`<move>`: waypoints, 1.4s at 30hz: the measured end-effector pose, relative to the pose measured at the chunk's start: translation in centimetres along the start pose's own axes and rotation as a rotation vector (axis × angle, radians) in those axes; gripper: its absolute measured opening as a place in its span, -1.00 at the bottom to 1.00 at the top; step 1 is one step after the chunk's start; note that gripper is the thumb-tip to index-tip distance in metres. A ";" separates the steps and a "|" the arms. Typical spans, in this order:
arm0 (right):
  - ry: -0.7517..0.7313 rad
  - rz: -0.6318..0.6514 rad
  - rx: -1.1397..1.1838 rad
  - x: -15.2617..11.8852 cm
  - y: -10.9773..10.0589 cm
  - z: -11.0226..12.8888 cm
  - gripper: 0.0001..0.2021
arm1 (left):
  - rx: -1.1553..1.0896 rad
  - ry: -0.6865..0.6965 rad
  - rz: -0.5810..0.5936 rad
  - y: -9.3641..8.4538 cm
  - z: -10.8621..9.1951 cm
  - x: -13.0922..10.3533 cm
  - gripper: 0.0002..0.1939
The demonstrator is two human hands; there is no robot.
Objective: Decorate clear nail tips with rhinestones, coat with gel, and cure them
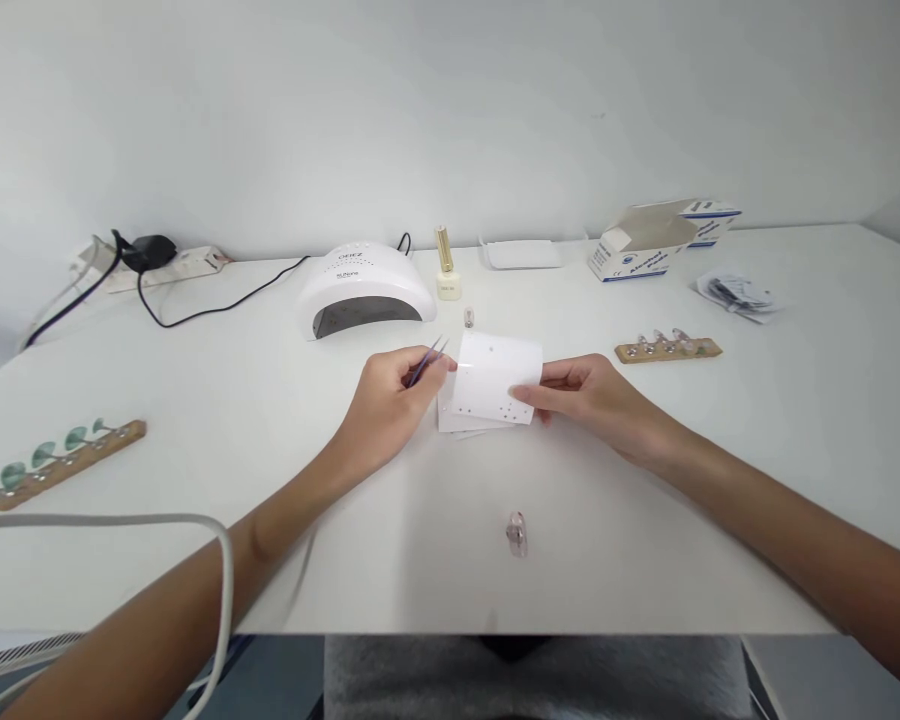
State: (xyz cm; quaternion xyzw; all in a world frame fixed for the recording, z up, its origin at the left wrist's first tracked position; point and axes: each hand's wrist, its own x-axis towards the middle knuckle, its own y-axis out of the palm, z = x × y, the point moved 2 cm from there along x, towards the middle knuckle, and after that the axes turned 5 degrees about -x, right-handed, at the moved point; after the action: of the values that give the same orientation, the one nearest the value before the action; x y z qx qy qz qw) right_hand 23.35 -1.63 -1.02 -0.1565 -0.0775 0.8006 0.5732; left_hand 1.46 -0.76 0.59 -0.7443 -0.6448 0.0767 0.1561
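Observation:
My right hand [581, 395] pinches the right edge of a curved white sheet [495, 375] dotted with tiny marks. Beneath it, part of another white sheet [447, 418] shows on the table. Closed round dark tweezers [426, 362], my left hand [396, 400] is at the left edge of the sheets, the tweezer tips pointing up. Nearer the table's front edge lies a clear pinkish piece [518, 535]; a smaller one [469, 317] is just behind the sheets.
Behind stand a white lamp [367, 285], a gold-capped bottle [448, 275] and an opened box [637, 245]. Wooden strips holding small pieces lie left [82, 462] and right [667, 350]. A white cable [221, 580] loops over my left forearm; packets [739, 293] lie back right.

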 end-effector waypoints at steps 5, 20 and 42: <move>0.035 -0.063 0.090 0.3 -0.2 -0.3 -0.73 | -0.070 0.026 -0.003 0.1 0.2 0.1 -0.76; -0.031 -0.021 0.185 0.5 0.8 -0.8 -0.61 | 0.148 0.018 0.244 2.7 1.0 -1.9 -0.80; -0.010 -0.029 0.133 0.5 1.0 -1.0 -0.63 | 0.203 0.008 0.253 2.8 1.1 -1.9 -0.82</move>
State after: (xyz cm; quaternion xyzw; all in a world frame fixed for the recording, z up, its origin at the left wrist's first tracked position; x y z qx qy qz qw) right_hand 22.66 -1.54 -2.31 -0.1127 -0.0292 0.7965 0.5934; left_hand 3.45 -2.78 -1.49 -0.8003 -0.5342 0.1573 0.2221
